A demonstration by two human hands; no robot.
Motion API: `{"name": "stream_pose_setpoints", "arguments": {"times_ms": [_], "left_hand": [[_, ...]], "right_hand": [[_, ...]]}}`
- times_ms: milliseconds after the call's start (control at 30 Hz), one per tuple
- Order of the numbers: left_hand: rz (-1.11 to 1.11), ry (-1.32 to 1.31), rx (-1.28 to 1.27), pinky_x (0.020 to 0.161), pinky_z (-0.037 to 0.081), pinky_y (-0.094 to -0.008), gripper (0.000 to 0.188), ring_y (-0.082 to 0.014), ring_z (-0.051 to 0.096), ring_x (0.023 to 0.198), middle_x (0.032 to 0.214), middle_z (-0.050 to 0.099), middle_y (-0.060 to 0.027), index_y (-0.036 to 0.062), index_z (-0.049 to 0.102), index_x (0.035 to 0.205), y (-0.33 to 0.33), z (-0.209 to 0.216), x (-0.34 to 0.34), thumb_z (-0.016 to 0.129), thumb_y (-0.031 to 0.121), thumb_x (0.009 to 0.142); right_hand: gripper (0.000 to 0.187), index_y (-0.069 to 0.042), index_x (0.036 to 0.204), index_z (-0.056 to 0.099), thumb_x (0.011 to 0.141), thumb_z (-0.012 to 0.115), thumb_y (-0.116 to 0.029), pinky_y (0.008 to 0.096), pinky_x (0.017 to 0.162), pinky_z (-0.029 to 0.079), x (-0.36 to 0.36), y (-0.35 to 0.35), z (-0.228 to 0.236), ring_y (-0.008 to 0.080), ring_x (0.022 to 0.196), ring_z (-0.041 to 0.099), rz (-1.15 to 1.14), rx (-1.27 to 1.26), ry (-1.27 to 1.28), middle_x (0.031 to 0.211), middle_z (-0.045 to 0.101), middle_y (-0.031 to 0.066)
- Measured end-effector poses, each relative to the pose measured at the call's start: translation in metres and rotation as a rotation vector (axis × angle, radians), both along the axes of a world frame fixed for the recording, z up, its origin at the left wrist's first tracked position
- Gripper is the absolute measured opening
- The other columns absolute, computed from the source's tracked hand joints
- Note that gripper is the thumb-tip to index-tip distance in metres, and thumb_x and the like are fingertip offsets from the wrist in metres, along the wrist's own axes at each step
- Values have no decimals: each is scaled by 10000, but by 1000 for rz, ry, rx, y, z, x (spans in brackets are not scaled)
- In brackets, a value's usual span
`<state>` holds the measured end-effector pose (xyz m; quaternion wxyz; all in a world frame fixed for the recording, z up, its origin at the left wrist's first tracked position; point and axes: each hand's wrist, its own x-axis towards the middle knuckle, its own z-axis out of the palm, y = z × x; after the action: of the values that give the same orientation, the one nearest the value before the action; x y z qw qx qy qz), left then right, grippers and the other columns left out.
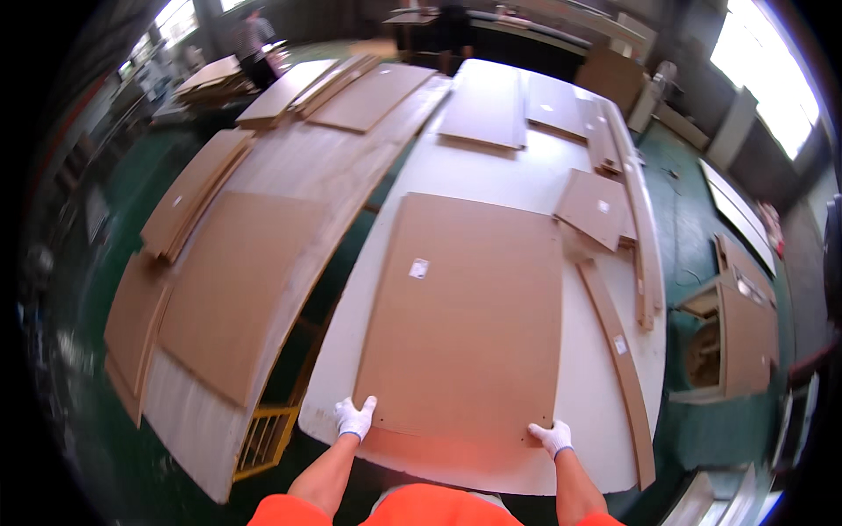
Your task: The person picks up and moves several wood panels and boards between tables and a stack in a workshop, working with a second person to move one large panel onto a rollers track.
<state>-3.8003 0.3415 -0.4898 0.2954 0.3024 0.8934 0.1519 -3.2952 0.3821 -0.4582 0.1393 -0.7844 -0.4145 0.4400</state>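
A large brown rectangular panel [469,316] with a small white label lies on the white-topped table in front of me. My left hand [355,418], in a white glove, grips its near left corner, thumb toward the top face and the other fingers partly hidden. At the near right corner my right hand [551,437], gloved too, is closed on the panel's edge, its fingertips near small dark holes. To the right of the panel lies a long narrow brown strip [618,364] with a white label, apart from my right hand.
The white table [342,364] also bears smaller brown panels [596,206] and long strips along its right side. On the left, a wooden-topped table [189,421] carries stacked panels [197,188]. A brown cabinet [745,337] stands on the green floor at right. A person [254,48] is at far left.
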Motion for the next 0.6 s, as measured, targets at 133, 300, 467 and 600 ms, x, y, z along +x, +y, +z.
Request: {"name": "stream_pose_setpoints", "arguments": {"times_ms": [133, 300, 467, 600], "left_hand": [[-63, -26, -169, 1075, 437, -477, 940, -422, 517, 1290, 1403, 498, -292, -17, 512, 1388, -27, 14, 6, 667, 702, 804], [-18, -129, -136, 1066, 457, -448, 863, -409, 565, 1242, 1310, 588, -269, -13, 557, 1356, -40, 8, -6, 673, 657, 824], [604, -105, 429, 753, 492, -462, 452, -355, 661, 811, 850, 716, -175, -15, 682, 883, -62, -46, -98, 645, 435, 888], [1173, -3, 748, 738, 501, -471, 394, -364, 673, 810, 877, 708, -218, -10, 673, 845, -109, -79, -241, 575, 365, 915]], "right_hand": [[433, 68, 1177, 638, 805, 794, -88, 366, 813, 575, 2, -63, -22, 222, 881, 692, -159, 93, 183, 1036, 708, 125], [548, 77, 1266, 576, 802, 792, -116, 414, 923, 538, -10, -67, -14, 294, 1054, 649, -60, 90, -80, 1193, 644, 181], [686, 79, 1362, 497, 792, 779, -177, 460, 1118, 396, -58, -68, 22, 395, 1344, 448, 40, 226, -580, 1456, 440, 271], [689, 80, 1353, 497, 789, 776, -203, 445, 1130, 382, -140, -84, 19, 396, 1340, 448, 172, 400, -490, 1420, 467, 261]]}}
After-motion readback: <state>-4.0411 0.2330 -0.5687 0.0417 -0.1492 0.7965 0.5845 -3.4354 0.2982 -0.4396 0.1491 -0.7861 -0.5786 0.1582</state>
